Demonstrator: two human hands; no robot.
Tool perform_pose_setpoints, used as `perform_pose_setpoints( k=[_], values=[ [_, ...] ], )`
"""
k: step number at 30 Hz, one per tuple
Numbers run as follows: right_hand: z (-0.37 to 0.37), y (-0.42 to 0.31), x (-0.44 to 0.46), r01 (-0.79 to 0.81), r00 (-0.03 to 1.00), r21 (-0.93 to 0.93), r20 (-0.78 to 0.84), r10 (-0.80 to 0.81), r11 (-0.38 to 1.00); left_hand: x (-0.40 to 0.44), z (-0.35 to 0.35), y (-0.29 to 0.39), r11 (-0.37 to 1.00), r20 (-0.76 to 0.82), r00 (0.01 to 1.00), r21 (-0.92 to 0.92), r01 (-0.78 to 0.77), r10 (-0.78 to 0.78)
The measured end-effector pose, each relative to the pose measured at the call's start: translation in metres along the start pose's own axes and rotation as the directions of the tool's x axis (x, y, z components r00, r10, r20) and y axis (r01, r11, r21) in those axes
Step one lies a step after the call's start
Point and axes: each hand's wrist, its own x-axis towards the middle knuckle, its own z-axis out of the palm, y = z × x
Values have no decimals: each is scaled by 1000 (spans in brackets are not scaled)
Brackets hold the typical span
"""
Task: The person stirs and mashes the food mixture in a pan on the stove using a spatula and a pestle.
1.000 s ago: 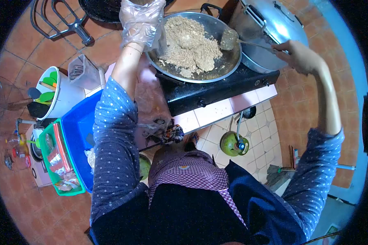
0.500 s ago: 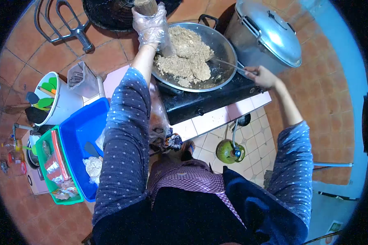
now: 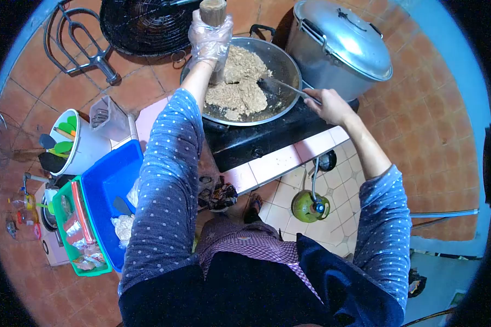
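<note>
My left hand (image 3: 210, 42), in a clear plastic glove, is closed round a thick wooden pestle (image 3: 213, 13). The pestle stands nearly upright, its lower end at the left side of a crumbly beige mixture (image 3: 240, 87). This mixture is heaped in a wide metal wok (image 3: 285, 108) on a black gas stove (image 3: 240, 143). Bare and closed, my right hand (image 3: 334, 107) grips the thin metal handle of a spatula (image 3: 287, 87) from the right. The spatula's head reaches the heap's right edge and is partly hidden there.
A large lidded pot (image 3: 341, 46) stands right of the wok. Behind are a blackened round pan (image 3: 147, 27) and a metal mixer paddle (image 3: 90, 52). At left are a utensil bucket (image 3: 87, 147), a blue tub (image 3: 106, 185) and a green basket (image 3: 71, 218). A green gas cylinder (image 3: 305, 207) sits below.
The whole view has shifted, so the wok and pot appear farther left. My left hand and the pestle have moved right relative to the wok. Both hands keep their grips.
</note>
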Motion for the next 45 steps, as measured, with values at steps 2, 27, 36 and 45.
perform_pose_setpoints(
  k=[2, 27, 36, 45],
  values=[
    [-13, 1, -5, -1, 1000, -33, 10, 2, 999, -1, 1, 2, 1000, -43, 999, -24, -1, 0],
    [-55, -38, -32, 57, 987, -660, -75, -141, 749, -28, -65, 93, 989, 114, 993, -144, 35, -18],
    [-65, -72, -58, 18, 995, -751, -51, -86, 660, -34, -36, 10, 998, 88, 996, -58, -24, 29],
    [-56, -73, -71, -112, 989, -610, -146, 28, 785, -16, -50, 16, 999, -9, 1000, -49, -5, 5]
  ],
)
